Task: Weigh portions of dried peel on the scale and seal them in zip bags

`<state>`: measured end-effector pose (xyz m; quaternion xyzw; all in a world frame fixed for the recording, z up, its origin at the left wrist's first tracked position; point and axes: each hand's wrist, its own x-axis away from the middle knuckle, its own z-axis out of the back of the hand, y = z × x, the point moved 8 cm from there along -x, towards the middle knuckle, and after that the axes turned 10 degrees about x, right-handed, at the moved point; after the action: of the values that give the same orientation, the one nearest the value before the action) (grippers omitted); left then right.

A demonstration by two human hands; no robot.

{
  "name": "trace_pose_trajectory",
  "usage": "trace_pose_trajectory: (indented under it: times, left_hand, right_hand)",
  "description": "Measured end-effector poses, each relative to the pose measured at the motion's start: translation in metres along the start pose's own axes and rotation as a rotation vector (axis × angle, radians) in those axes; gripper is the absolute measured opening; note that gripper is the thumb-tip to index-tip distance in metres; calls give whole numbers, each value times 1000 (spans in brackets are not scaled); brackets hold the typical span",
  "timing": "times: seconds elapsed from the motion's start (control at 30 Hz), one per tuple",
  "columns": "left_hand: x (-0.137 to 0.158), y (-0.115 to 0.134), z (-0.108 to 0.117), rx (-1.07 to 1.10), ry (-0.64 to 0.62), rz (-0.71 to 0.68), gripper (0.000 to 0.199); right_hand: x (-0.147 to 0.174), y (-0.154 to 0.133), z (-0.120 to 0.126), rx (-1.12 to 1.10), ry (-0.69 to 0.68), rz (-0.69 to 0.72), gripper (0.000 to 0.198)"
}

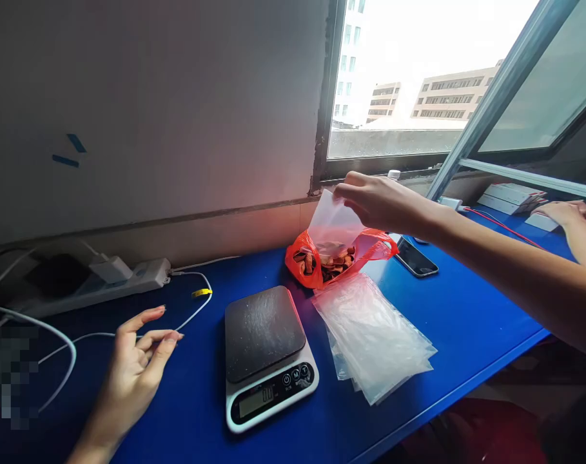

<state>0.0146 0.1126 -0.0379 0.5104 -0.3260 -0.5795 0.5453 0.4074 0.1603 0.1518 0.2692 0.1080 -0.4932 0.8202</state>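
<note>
My right hand is closed on the top edge of a small clear plastic bag. The lower part of that bag hangs into an open red plastic bag, which holds dried brown pieces; I cannot tell whether some are inside the clear bag. My left hand is raised over the table's left side, empty, its index finger apart and its thumb near the middle finger. Between the hands stands a kitchen scale with a bare dark plate, its display showing zero. Several flat clear bags lie stacked beside it.
A phone lies on the blue table right of the red bag. Far left are a power strip and white cables. At far right, another person's hand rests near white boxes. An open window frame juts inward.
</note>
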Motion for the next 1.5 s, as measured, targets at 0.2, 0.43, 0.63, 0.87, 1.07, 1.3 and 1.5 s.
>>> trace_pose_trajectory:
  times: [0.2,0.43,0.63,0.87,1.07,1.3,1.5]
  left_hand:
    - [7,9,-7,81,44,58,43]
    - [11,18,-18,204,0,165,33]
    - [16,19,-15,187,14,137,36]
    - [53,80,-79,344,-322,44,54]
    - [56,101,-108,649,-446,181,23]
    - [58,76,-107,668,-259,312,19]
    - [67,56,-104,890,-184,596,18]
  right_hand:
    - [5,2,10,-43,44,-35,32]
    - [-19,16,21,-77,-80,-187,48]
    - [26,37,42,-427,161,-481,20]
    - [96,-36,73,-840,620,-482,9]
    - [101,-86,24,-1255,316,-521,6]
    - [135,-91,-23,-1202,186,-817,16]
    - [164,-115,-19,-1383,346,-861,24]
